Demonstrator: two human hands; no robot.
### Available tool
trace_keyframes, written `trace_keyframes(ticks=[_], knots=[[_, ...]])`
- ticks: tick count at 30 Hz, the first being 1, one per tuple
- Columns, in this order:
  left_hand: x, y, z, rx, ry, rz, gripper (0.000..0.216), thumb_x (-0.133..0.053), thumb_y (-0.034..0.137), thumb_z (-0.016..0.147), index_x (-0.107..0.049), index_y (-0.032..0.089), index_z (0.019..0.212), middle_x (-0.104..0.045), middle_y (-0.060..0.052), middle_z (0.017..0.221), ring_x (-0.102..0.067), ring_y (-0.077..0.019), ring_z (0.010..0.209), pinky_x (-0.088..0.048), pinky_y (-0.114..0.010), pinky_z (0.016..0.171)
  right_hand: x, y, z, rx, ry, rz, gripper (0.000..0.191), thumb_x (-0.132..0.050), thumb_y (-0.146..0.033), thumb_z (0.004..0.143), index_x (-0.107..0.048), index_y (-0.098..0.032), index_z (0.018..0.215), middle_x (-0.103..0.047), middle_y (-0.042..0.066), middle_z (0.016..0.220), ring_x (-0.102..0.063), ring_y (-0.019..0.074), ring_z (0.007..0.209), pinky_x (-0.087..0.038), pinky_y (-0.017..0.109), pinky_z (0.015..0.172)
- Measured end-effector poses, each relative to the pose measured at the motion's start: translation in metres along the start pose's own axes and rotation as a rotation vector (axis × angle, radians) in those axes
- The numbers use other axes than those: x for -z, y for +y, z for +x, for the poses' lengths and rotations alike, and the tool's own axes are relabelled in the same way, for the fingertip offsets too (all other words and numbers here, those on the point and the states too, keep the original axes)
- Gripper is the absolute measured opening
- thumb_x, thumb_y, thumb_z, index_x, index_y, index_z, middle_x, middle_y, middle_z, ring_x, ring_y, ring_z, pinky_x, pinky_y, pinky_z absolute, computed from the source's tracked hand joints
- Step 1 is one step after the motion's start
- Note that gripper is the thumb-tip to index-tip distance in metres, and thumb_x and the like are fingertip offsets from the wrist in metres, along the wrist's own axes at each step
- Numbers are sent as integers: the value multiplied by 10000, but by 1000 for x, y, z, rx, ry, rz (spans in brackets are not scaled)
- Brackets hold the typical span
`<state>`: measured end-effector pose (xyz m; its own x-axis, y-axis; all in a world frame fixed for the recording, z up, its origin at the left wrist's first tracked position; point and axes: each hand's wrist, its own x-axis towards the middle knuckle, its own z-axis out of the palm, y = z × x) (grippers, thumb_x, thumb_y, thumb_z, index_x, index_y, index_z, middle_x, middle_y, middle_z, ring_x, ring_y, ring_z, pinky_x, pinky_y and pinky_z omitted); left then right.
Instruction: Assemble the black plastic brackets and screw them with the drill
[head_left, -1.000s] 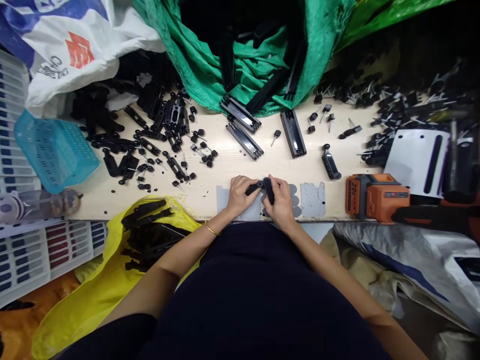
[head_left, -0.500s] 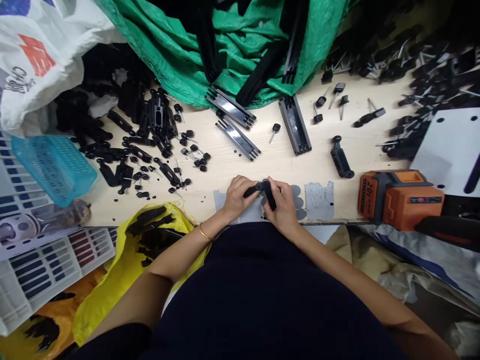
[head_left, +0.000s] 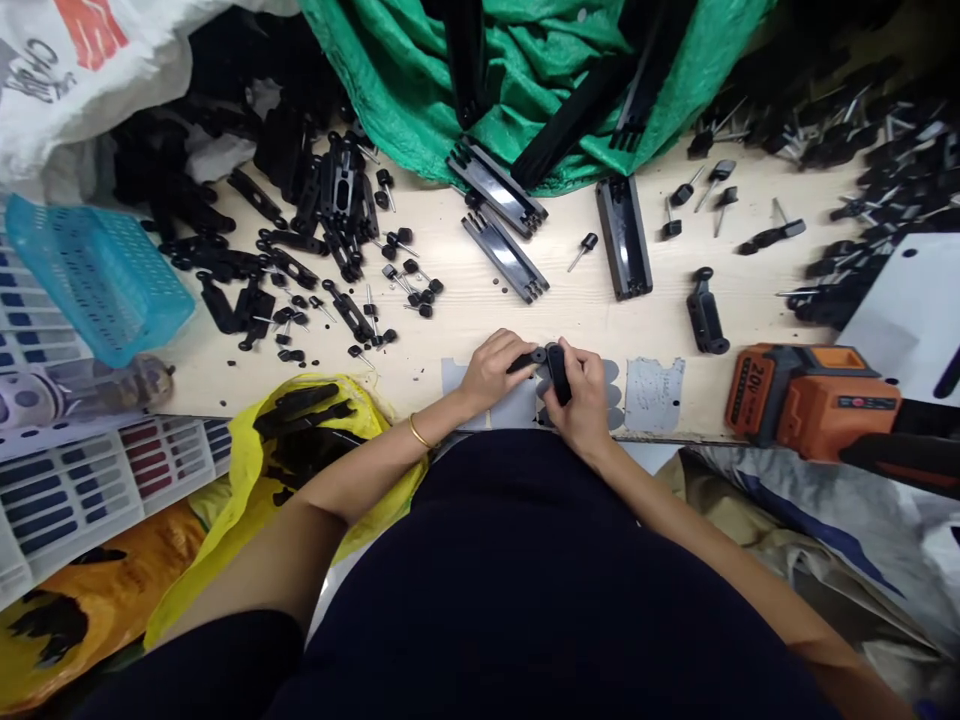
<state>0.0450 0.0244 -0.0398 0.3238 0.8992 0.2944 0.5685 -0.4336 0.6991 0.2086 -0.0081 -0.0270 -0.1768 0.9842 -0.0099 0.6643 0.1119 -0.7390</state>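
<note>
Near the table's front edge, my left hand (head_left: 489, 376) is closed on a black plastic link (head_left: 528, 360) whose round, holed end sticks out to the right. My right hand (head_left: 583, 402) grips a second black plastic link (head_left: 558, 374), held more upright, its rounded top pointing away from me. The two ends lie very close together; whether they touch I cannot tell. Beneath the hands are grey patches (head_left: 513, 408) on the tabletop. Another black link (head_left: 706, 312) rests on the wood to the right.
Loose black links (head_left: 349, 310) and black-headed screws (head_left: 411, 285) lie at left. Long black channels (head_left: 506, 258) lie before a green sack (head_left: 555, 60). An orange battery tool (head_left: 814, 400) sits at right. A yellow bag (head_left: 247, 450) hangs open below the table's left edge.
The camera view has shifted, so most of the bench appears farther right. Both hands keep their links, with nearly the same pose between them.
</note>
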Motion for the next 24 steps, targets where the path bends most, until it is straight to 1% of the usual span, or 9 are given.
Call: trace_keyframes(ticks=[2,6,8,10,13,15,17,22,24], knots=[[-1,-1,-1,-11,14,-16,136,-580,277,873,-591,150,922,-590,-32,758,-538,-155,745,-468,-293,681,-1,-1,1,-2,0,-14,711,-485,-142,766,-312,-234,1450,-485,116,1116,-485,270,1057,-450,464,901],[-12,8,-10,120,103,40,130,-544,273,891,-583,159,940,-580,-37,792,-537,-170,787,-463,-315,707,-2,-1,2,9,20,-40,711,-482,-146,756,-326,-223,1445,-482,113,1101,-492,263,1047,-451,446,903],[-14,7,-9,124,117,47,131,-533,267,895,-581,154,940,-578,-41,793,-536,-175,791,-462,-319,705,-2,0,2,16,20,-53,723,-492,-150,745,-326,-222,1445,-477,109,1094,-493,261,1039,-454,440,899],[-11,-3,-1,50,49,21,131,-542,268,888,-583,150,927,-584,-47,794,-541,-179,794,-462,-321,710,-2,0,2,27,16,-67,732,-496,-152,739,-321,-221,1446,-471,106,1090,-492,261,1034,-456,438,895],[0,-23,20,-135,-172,-59,110,-585,268,859,-595,162,889,-596,-44,801,-558,-179,807,-461,-320,729,-2,-1,3,20,16,-100,735,-484,-137,738,-314,-228,1447,-467,99,1080,-488,259,1033,-453,436,900],[3,-27,28,-185,-233,-95,85,-599,242,842,-597,164,879,-599,-43,808,-565,-181,820,-462,-320,737,-2,-2,3,16,17,-114,738,-475,-123,733,-314,-235,1445,-466,96,1077,-486,256,1031,-451,434,903],[-1,-19,27,-132,-176,-93,60,-582,199,836,-591,163,884,-592,-43,812,-561,-186,826,-463,-324,738,-2,-3,3,27,17,-113,737,-475,-117,729,-321,-233,1440,-466,98,1080,-486,256,1029,-455,433,899],[-27,19,-2,159,148,1,168,-537,122,809,-563,162,970,-567,-50,829,-531,-199,835,-465,-340,741,-2,-3,1,40,22,-94,720,-473,-124,742,-319,-219,1439,-460,109,1085,-481,259,1027,-464,443,892],[-30,22,-6,193,186,-11,173,-546,123,806,-558,168,973,-560,-42,822,-528,-191,823,-466,-326,726,-2,-1,1,50,27,-79,723,-475,-128,744,-312,-219,1443,-458,111,1085,-478,262,1029,-463,447,892]])
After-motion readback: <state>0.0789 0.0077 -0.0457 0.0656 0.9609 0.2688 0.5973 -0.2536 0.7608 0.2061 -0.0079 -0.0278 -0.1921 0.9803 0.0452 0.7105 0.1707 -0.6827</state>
